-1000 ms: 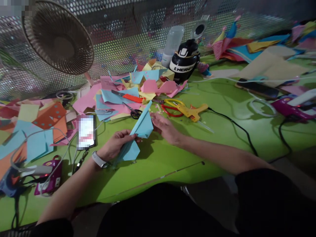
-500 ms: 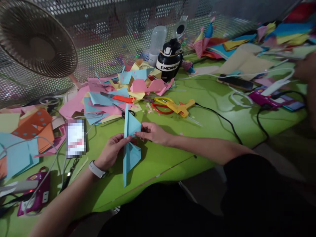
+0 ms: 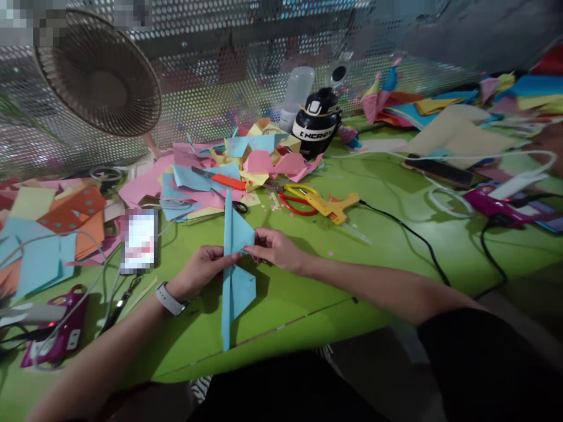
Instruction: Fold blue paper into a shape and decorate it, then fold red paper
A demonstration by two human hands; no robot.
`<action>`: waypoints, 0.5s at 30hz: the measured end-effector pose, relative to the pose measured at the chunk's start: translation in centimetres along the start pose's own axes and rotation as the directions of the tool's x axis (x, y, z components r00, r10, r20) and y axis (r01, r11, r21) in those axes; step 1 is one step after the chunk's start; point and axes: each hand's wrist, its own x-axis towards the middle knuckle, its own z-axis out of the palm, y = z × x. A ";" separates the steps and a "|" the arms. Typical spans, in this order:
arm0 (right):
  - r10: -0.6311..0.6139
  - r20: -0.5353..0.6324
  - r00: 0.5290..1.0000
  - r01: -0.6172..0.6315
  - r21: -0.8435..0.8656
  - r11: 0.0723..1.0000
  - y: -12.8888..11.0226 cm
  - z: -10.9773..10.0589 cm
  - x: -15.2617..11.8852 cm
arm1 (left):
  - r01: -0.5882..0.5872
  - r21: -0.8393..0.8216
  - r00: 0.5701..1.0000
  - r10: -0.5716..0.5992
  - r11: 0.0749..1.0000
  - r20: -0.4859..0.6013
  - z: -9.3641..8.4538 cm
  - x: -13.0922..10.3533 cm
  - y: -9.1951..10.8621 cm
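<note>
Head view: a green table (image 3: 373, 275) spreads across the scene, with a perforated metal screen (image 3: 197, 47) along its far side. A round fan (image 3: 99, 73) stands far left. Before it and to its right lies a heap of pink, blue and yellow paper scraps (image 3: 147, 181). Near the table's middle, just short of the heap, is a folded blue paper (image 3: 227, 293), a long narrow strip with two notched flaps on its right. A black bottle (image 3: 317, 130) stands beyond the heap's right end. The left hand (image 3: 203, 266) grips the blue paper mid-length, thumb on top; the right hand (image 3: 278, 249) pinches it between thumb and fingers at the notch. A phone (image 3: 141, 240) with a lit screen lies left of the hands. Right of the heap is a yellow glue gun (image 3: 336, 206), beside red-and-yellow-handled scissors (image 3: 297, 212). A pale-strapped watch (image 3: 169, 299) circles the left wrist.
</note>
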 end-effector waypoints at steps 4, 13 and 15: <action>-0.013 0.033 0.999 0.013 -0.009 1.000 -0.1 0.2 -0.1 | -0.022 0.058 0.999 0.020 0.998 0.041 -0.2 0.2 -0.4; -0.004 0.008 1.000 0.004 0.022 1.000 1.0 0.8 0.1 | -0.073 0.063 0.994 0.068 0.995 0.080 -0.4 0.3 -0.9; 0.000 0.001 1.000 0.000 0.023 1.000 1.0 0.9 0.1 | -0.074 0.065 0.994 0.068 0.995 0.084 -0.4 0.4 -1.0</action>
